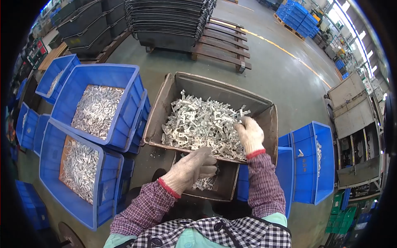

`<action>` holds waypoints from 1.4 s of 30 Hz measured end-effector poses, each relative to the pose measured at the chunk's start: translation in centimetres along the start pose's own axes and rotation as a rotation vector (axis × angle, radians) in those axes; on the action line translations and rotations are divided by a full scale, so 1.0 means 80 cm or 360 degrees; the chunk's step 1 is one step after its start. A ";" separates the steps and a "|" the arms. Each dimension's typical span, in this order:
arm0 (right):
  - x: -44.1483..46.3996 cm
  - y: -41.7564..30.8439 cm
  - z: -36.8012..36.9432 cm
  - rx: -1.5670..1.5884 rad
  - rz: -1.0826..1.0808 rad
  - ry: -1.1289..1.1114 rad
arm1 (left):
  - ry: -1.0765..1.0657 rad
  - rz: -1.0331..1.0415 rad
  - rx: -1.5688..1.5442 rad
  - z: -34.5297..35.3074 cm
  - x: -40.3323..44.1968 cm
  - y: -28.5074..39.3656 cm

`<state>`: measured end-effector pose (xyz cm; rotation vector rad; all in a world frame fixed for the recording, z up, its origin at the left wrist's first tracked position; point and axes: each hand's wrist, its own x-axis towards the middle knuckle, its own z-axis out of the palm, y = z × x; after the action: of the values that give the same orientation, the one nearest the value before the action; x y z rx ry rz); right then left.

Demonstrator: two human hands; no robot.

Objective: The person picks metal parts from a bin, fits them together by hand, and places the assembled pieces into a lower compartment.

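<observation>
Both hands wear off-white work gloves with red cuffs. My right hand [249, 133] is at the right side of the heap of small silvery metal brackets [202, 120], its fingers bent and closed on a bracket at the heap's edge. That bracket is partly hidden by the glove. The heap lies in a worn grey metal bin [223, 84]. Over the bin's near rim is my left hand [188, 170], fingers loosely bent and apart, with nothing visible in them. Below it stands a lower, dark bin [225, 184] with more metal parts, partly covered by the left hand.
Blue crates [134, 82] holding metal parts stand stacked at the left. More blue crates [308, 165] are at the right, near a metal rack [357, 128]. Beyond the bin are a wooden pallet [223, 43] and stacked dark tubs [167, 37].
</observation>
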<state>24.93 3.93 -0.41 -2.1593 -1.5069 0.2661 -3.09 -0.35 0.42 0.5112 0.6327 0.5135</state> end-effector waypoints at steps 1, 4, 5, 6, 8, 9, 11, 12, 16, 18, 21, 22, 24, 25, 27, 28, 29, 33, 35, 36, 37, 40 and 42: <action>-0.023 -0.019 -0.011 0.0078 -0.0128 0.0171 | -0.0068 -0.0032 0.0054 0.010 -0.004 0.007; -0.086 -0.060 -0.026 0.0051 -0.0629 0.0476 | -0.0108 -0.0056 -0.0101 0.008 -0.005 -0.006; -0.105 -0.063 -0.022 -0.0136 -0.0925 0.0574 | -0.0188 -0.0093 -0.0081 0.013 -0.002 -0.002; -0.124 -0.082 -0.022 -0.0133 -0.1144 0.0703 | -0.0191 -0.0002 -0.0145 0.008 0.006 -0.010; -0.154 -0.115 -0.029 -0.0135 -0.1259 0.0264 | -0.0199 0.0177 -0.0272 -0.011 0.031 -0.030; -0.164 -0.125 -0.031 -0.0312 -0.1277 0.0084 | -0.0064 0.0097 -0.0396 0.004 0.021 -0.016; -0.176 -0.135 -0.044 -0.0271 -0.1301 -0.0143 | -0.0026 0.0164 -0.0334 -0.004 0.022 -0.024; -0.180 -0.136 -0.053 -0.0053 -0.1311 -0.0185 | -0.0007 0.0198 -0.0303 -0.004 0.019 -0.024; -0.198 -0.089 -0.053 0.0591 -0.0531 0.0327 | -0.0089 0.0093 0.0014 -0.005 0.000 -0.003; -0.178 -0.076 -0.056 0.0855 0.0045 0.0411 | -0.0020 0.0137 0.0471 0.007 -0.005 0.011; -0.167 -0.062 -0.057 0.0777 0.0218 -0.0018 | -0.0063 0.0108 0.1079 0.016 -0.017 0.027; -0.160 -0.074 -0.064 0.0978 0.0525 -0.0263 | -0.0092 0.0098 0.1178 0.018 -0.020 0.031; -0.156 -0.030 -0.028 0.1758 0.0565 -0.0538 | -0.0153 0.0077 0.1377 0.025 -0.023 0.041; -0.158 -0.036 -0.024 0.2199 0.0757 -0.0668 | -0.0154 0.0083 0.1371 0.027 -0.024 0.043; -0.160 -0.042 -0.016 0.2631 0.0949 -0.0813 | -0.0125 0.0116 0.1344 0.018 -0.019 0.038; -0.161 -0.036 -0.014 0.2273 0.0859 -0.0754 | -0.0110 0.0133 0.1330 0.014 -0.018 0.036; -0.161 -0.029 -0.013 0.1915 0.0766 -0.0693 | -0.0090 0.0138 0.1344 0.012 -0.019 0.034; -0.178 -0.012 -0.020 0.0049 -0.0371 -0.0220 | 0.0128 0.0236 0.1595 0.015 -0.011 0.027; -0.180 0.006 -0.016 -0.0022 -0.0654 -0.0012 | 0.0087 0.0269 0.1592 0.009 -0.006 0.030; -0.177 0.006 -0.017 -0.0086 -0.0737 0.0080 | 0.0066 0.0286 0.1590 0.007 -0.006 0.031; -0.174 0.005 -0.019 -0.0150 -0.0820 0.0172 | 0.0031 0.0330 0.1587 0.008 -0.006 0.031; -0.173 -0.020 -0.023 0.1244 0.0018 -0.0637 | -0.0093 0.0290 0.1574 0.013 -0.012 0.030; -0.173 -0.025 -0.019 0.2050 0.0717 -0.0864 | -0.0163 0.0188 0.1444 0.009 -0.009 0.027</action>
<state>18.81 -8.72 0.30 -1.2934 -0.6087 1.5617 -3.75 0.65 2.44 1.4281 0.7227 0.2827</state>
